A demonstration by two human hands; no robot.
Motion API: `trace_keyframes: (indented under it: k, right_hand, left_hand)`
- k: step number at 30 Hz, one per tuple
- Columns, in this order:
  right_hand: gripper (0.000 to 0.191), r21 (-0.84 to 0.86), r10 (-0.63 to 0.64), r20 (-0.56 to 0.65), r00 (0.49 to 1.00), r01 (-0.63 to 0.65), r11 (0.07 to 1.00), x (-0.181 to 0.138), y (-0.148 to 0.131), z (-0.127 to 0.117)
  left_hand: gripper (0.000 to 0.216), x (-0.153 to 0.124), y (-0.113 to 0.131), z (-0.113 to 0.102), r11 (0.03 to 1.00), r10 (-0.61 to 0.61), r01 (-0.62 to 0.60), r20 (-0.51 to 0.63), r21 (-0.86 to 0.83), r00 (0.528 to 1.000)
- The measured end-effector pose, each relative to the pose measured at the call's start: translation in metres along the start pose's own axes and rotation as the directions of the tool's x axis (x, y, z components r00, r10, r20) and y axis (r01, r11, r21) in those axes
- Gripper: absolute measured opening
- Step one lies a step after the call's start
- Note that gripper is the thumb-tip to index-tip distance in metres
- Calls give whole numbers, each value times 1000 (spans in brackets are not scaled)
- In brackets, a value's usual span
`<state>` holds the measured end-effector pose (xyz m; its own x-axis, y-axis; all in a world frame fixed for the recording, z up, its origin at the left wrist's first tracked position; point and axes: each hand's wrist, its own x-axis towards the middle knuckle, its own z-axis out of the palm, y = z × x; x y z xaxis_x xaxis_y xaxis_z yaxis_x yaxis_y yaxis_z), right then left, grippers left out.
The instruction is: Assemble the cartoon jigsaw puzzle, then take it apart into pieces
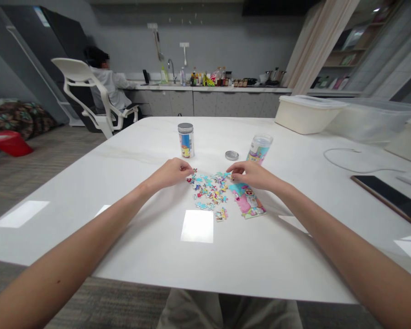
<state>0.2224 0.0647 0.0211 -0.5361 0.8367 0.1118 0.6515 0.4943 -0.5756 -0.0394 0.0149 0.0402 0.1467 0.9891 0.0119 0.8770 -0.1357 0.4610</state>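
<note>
A loose pile of small jigsaw puzzle pieces (210, 188) lies on the white table (150, 246). At the pile's left edge, my left hand (173, 173) pinches a puzzle piece (195, 171) between thumb and fingertips. My right hand (251, 174) is at the pile's upper right, its fingers curled around a small puzzle piece that is mostly hidden. Below that hand lies a picture card (248, 203) with a pink cartoon figure. A few joined pieces (221, 214) sit apart, nearer to me.
Behind the pile stand a lidded picture can (186, 140) and an open, tilted clear can (259, 148), with a round metal lid (232, 155) between them. To the right are a phone (390, 198), a cable (342, 169) and storage boxes (308, 114). A person (111, 87) sits beyond the table.
</note>
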Motion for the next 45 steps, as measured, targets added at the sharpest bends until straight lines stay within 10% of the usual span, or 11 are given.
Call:
trace_keyframes:
  k: [6, 35, 40, 45]
  right_hand:
    - [12, -72, 2, -37, 999, -5, 997, 2, 6, 10]
    - [18, -52, -246, 105, 964, 253, 966, -8, -12, 7]
    - [15, -53, -317, 127, 940, 326, 944, -10, -16, 6]
    - [13, -21, -349, 203, 915, 360, 933, -11, -14, 8]
  left_hand:
    - [20, 5, -13, -6, 977, -164, 164, -13, 136, 986]
    - [16, -3, -9, -6, 985, 33, -33, 8, 170, 999]
    - [21, -3, -3, -2, 964, 236, -238, 29, 120, 971]
    - [22, -6, 4, -2, 865, 489, -502, 268, -24, 830]
